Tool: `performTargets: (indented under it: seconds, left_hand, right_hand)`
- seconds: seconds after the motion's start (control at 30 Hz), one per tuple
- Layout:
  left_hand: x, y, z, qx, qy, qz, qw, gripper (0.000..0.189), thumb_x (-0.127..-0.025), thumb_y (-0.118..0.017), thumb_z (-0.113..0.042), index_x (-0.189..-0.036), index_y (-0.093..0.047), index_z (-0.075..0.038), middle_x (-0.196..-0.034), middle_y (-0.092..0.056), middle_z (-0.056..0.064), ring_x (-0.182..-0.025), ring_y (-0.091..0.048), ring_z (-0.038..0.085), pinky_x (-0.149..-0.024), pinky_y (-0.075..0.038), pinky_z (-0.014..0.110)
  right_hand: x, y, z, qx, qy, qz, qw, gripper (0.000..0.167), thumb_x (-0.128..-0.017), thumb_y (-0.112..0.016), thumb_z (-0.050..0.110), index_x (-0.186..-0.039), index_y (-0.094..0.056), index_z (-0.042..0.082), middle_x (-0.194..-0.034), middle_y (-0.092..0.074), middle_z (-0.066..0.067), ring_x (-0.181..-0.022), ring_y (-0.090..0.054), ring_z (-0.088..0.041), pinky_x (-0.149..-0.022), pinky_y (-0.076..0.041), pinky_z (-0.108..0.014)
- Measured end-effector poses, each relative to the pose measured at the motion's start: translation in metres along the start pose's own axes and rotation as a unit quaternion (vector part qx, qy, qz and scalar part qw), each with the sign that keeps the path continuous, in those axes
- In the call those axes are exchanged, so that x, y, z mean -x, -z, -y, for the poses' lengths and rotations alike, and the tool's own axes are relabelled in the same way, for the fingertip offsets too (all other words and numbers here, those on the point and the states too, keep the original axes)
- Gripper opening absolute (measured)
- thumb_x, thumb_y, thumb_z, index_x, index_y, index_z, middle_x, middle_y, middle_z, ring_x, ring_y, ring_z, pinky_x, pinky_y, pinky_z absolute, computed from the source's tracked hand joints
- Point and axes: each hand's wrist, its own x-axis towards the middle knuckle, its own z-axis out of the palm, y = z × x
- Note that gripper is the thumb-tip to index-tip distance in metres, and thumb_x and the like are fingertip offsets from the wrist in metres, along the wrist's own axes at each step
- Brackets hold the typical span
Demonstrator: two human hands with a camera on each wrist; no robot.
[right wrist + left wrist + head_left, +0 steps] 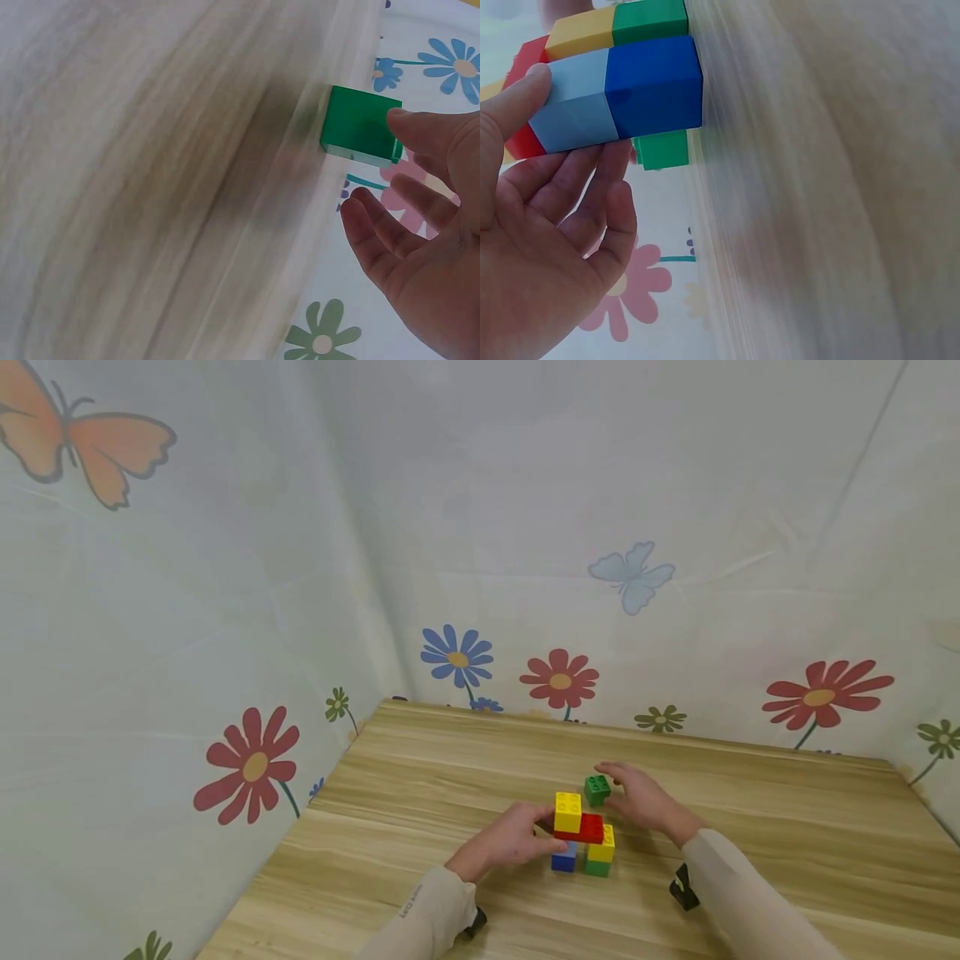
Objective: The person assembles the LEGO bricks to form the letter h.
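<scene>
A small toy building brick structure stands on the wooden table. Its left column has a dark blue brick [656,84] under a light blue brick [577,101]; the right one has a yellow brick [602,846] over a green one [598,867]. Bridging both is a red brick [590,828], topped by another yellow brick [567,812] at its left end. My left hand [513,837] grips the left column, thumb against the light blue brick and fingers behind. Beyond the structure sits a separate green brick [597,789]; my right hand [640,795] is spread beside it, thumb at its edge.
The wooden table [780,827] reaches back to a pale curtain [510,527] printed with flowers and butterflies, and another curtain side hangs at the left. Black straps [684,888] are on both wrists.
</scene>
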Motion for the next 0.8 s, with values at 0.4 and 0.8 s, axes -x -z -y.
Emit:
performTargets:
  seconds: [0.4, 0.8]
  left_hand:
    - [-0.001, -0.001, 0.003, -0.008, -0.009, -0.002, 0.9999, 0.031, -0.086, -0.070, -0.032, -0.113, -0.064, -0.018, -0.096, -0.062, -0.016, -0.087, -0.056, 0.001, -0.082, -0.046, 0.024]
    - [-0.001, -0.001, 0.004, -0.008, -0.001, -0.005, 1.0000, 0.031, -0.085, -0.071, -0.032, -0.112, -0.064, -0.019, -0.095, -0.062, -0.016, -0.087, -0.055, 0.001, -0.082, -0.046, 0.024]
  right_hand:
    - [-0.006, -0.010, -0.010, -0.019, 0.006, 0.005, 0.9998, 0.045, -0.087, -0.064, 0.002, -0.129, -0.050, -0.003, -0.129, -0.052, -0.022, -0.108, -0.055, -0.036, -0.090, -0.044, -0.051]
    - [-0.007, -0.011, -0.010, -0.029, -0.005, -0.001, 0.9996, 0.032, -0.086, -0.064, 0.000, -0.117, -0.054, 0.001, -0.112, -0.061, -0.013, -0.095, -0.059, -0.028, -0.085, -0.048, -0.047]
